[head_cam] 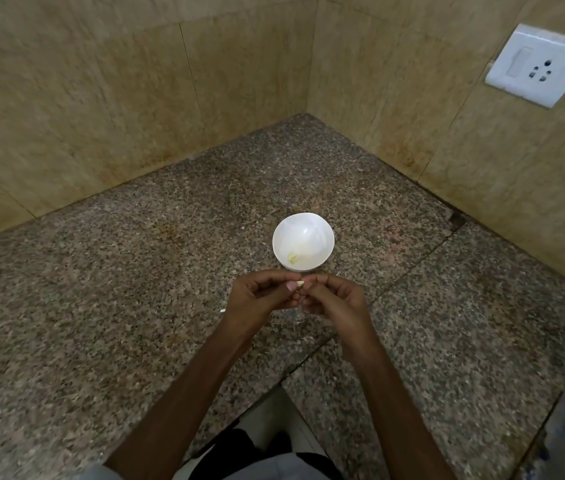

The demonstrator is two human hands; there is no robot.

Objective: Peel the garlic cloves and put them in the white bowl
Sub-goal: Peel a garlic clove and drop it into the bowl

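Both hands are up just short of the white bowl (329, 237), over the bench (135, 306). Left hand (256, 299) and right hand (334, 299) meet on one garlic clove (300, 284), with the fingers (274, 280) of both curled in and pinching it at the tips. Can't tell how much skin is left on it.

Risks:
- The clove is small and held by the tips only. A hard pull on the skin could pop it loose, and it's not over the bowl, so it would land on the bench.
- The bowl sits close in front of the knuckles and looks light, so a jerk forward could knock it.
- Loose skin could drift into the bowl.

Bowl contents: a pale peeled piece (293, 258) low on the near-left side, one or two, hard to say. A small white scrap (222, 310) lies on the bench by the left hand.
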